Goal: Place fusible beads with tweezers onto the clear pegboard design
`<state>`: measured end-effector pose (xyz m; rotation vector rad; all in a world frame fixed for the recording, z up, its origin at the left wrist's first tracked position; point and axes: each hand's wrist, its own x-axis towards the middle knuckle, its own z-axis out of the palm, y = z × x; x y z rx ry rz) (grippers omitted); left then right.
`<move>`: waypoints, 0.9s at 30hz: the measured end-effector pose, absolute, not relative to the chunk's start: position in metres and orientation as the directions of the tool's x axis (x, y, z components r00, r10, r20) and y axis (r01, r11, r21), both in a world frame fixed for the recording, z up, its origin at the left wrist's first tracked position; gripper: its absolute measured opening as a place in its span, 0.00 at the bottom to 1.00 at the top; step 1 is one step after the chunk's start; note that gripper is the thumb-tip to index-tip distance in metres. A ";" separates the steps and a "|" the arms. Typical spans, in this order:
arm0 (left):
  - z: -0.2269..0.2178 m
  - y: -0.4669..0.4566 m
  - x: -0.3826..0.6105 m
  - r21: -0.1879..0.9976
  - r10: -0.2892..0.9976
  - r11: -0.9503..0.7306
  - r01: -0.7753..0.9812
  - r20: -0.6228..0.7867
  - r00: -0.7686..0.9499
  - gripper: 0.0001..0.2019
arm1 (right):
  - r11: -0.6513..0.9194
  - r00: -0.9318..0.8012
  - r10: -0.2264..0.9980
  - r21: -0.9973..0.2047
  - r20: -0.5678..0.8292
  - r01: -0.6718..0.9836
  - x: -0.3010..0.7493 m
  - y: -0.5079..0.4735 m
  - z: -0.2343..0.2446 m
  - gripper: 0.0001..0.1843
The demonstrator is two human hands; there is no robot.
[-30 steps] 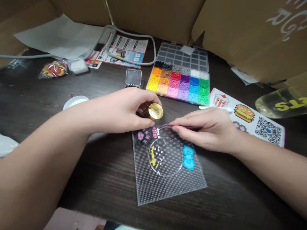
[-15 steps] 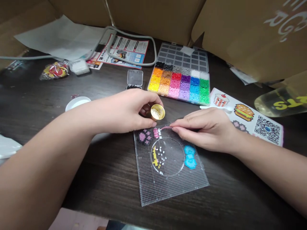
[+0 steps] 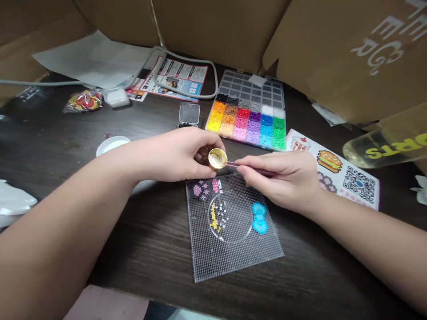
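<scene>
Between the thumb and fingers of my left hand (image 3: 182,153) is a small gold cup (image 3: 218,158), tilted toward me, with white beads inside. My right hand (image 3: 283,175) pinches a pair of pinkish tweezers (image 3: 235,164), whose tips reach the cup's rim. Whether the tips hold a bead I cannot tell. Below both hands lies a clear pegboard (image 3: 233,262) with a ring on it. Yellow and white beads (image 3: 215,218) sit inside the ring. A pink paw (image 3: 200,190), a pink-and-white bead piece (image 3: 216,186) and a blue bow (image 3: 259,218) surround it.
Behind my hands stands an open compartment box (image 3: 247,120) of coloured beads, beside a small lidded box (image 3: 189,114). A pattern sheet (image 3: 360,182) and a bottle (image 3: 383,142) lie right. At left are a white dish (image 3: 111,144), a plastic packet (image 3: 83,101) and a cable (image 3: 213,80).
The tweezer tips have gone from the pink-and-white bead piece up to the gold cup. My left hand stays around the cup. The whole view has shifted slightly.
</scene>
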<state>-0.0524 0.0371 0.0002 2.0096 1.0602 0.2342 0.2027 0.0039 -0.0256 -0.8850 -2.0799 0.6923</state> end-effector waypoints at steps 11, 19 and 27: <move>-0.001 0.040 -0.057 0.785 0.740 -0.253 0.566 -0.220 0.636 0.11 | 0.625 -0.452 0.764 -0.703 0.460 0.341 0.211 0.005 -0.028 0.10; 0.006 0.038 -0.053 0.756 0.723 -0.234 0.612 -0.286 0.629 0.12 | 0.648 -0.372 0.760 -0.666 0.533 0.370 0.199 0.003 -0.028 0.09; 0.003 0.042 -0.059 0.797 0.693 -0.186 0.574 -0.307 0.652 0.14 | 0.784 -0.479 0.621 -0.503 0.621 0.365 0.204 0.008 -0.030 0.11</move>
